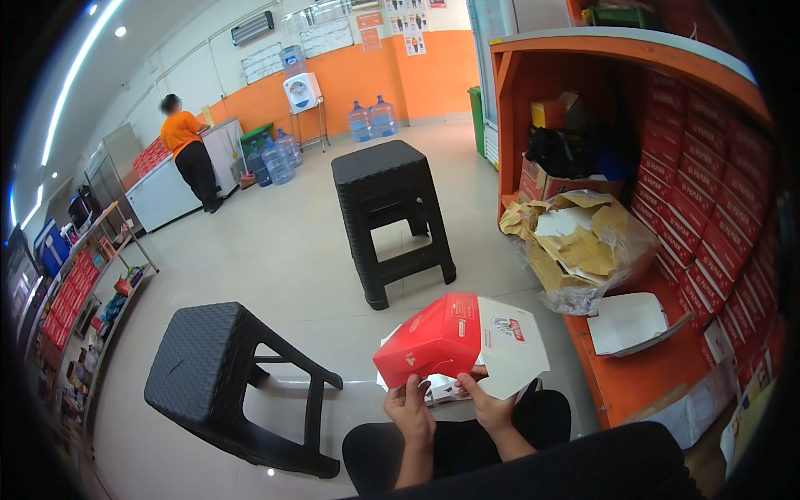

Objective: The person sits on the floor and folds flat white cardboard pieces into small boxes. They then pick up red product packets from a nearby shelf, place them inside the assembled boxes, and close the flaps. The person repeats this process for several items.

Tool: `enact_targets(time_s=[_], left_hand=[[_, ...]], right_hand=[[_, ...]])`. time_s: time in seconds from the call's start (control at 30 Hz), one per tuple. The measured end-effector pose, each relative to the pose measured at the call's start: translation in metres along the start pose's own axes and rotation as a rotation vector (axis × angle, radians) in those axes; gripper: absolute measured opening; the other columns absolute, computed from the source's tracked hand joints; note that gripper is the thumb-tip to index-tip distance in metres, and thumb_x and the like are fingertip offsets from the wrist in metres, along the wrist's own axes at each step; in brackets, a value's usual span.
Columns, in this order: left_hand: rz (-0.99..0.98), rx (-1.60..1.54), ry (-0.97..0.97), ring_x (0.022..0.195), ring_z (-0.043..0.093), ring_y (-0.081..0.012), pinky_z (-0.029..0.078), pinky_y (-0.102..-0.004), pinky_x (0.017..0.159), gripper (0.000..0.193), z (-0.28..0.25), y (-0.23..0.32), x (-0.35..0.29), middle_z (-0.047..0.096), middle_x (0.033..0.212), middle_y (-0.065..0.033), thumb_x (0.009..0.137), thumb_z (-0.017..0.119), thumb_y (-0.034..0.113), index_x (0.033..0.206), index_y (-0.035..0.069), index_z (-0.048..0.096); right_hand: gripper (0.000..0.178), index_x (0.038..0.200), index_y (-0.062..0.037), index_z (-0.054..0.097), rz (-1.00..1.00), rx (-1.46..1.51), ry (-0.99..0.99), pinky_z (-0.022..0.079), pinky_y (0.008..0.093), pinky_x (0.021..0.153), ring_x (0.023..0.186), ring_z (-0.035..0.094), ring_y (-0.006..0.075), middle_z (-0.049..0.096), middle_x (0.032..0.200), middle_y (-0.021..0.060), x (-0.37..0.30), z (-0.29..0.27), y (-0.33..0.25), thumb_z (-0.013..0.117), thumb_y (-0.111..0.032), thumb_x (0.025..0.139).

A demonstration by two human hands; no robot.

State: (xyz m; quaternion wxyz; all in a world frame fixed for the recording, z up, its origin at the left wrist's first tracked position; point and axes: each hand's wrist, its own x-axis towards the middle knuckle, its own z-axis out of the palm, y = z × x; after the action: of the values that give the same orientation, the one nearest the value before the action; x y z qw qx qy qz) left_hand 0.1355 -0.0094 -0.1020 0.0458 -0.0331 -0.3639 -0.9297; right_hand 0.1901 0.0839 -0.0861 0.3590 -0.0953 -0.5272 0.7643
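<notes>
A red and white cardboard food box (433, 340), partly folded, is held up in front of my lap. My left hand (410, 410) pinches its lower edge on the red side. My right hand (490, 408) grips the lower edge nearer the white flap (512, 343), thumb on the near face. The fingers behind the cardboard are hidden. Beneath the box, white card pieces show above my dark-trousered legs; their shape is mostly covered.
Two black plastic stools (200, 362) (387, 167) stand ahead and left. At right, an orange shelf (596, 358) holds stacked red boxes (700, 175), torn brown paper wrapping (575, 242) and an open white tray (625, 323). A person in orange (179, 133) stands by a chest freezer (158, 196).
</notes>
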Motion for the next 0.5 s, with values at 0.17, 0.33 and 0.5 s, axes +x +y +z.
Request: enact_targets(time_s=[0.17, 0.33, 0.5], left_hand=[[0.101, -0.133, 0.041, 0.087, 0.063, -0.0171, 0.053, -0.0297, 0.076, 0.021, 0.024, -0.004, -0.028, 0.065, 0.098, -0.0105, 0.085, 0.062, -0.001, 0.105, -0.003, 0.059], [0.086, -0.088, -0.010, 0.085, 0.063, -0.0156, 0.050, -0.0275, 0.076, 0.021, 0.027, -0.017, -0.033, 0.065, 0.096, -0.0094, 0.084, 0.062, -0.002, 0.105, -0.002, 0.059], [-0.111, -0.233, -0.187, 0.090, 0.061, -0.0149, 0.048, -0.0276, 0.079, 0.022, 0.010, -0.035, -0.034, 0.064, 0.101, -0.0088, 0.086, 0.062, 0.001, 0.107, 0.001, 0.059]], right_hand=[[0.019, 0.090, 0.0028, 0.057, -0.225, -0.103, 0.042, 0.051, 0.0242, 0.056, 0.061, 0.061, 0.0133, 0.059, 0.076, 0.0056, -0.008, 0.011, -0.005, 0.071, 0.004, 0.076], [0.022, 0.091, -0.0020, 0.052, -0.119, 0.108, 0.109, 0.048, 0.0225, 0.055, 0.058, 0.056, 0.0105, 0.057, 0.077, 0.0067, -0.014, 0.019, -0.007, 0.068, 0.006, 0.078], [0.023, 0.098, -0.0037, 0.050, -0.057, 0.087, 0.075, 0.044, 0.0200, 0.059, 0.061, 0.053, 0.0095, 0.058, 0.079, 0.0057, -0.012, 0.021, -0.001, 0.065, 0.004, 0.081]])
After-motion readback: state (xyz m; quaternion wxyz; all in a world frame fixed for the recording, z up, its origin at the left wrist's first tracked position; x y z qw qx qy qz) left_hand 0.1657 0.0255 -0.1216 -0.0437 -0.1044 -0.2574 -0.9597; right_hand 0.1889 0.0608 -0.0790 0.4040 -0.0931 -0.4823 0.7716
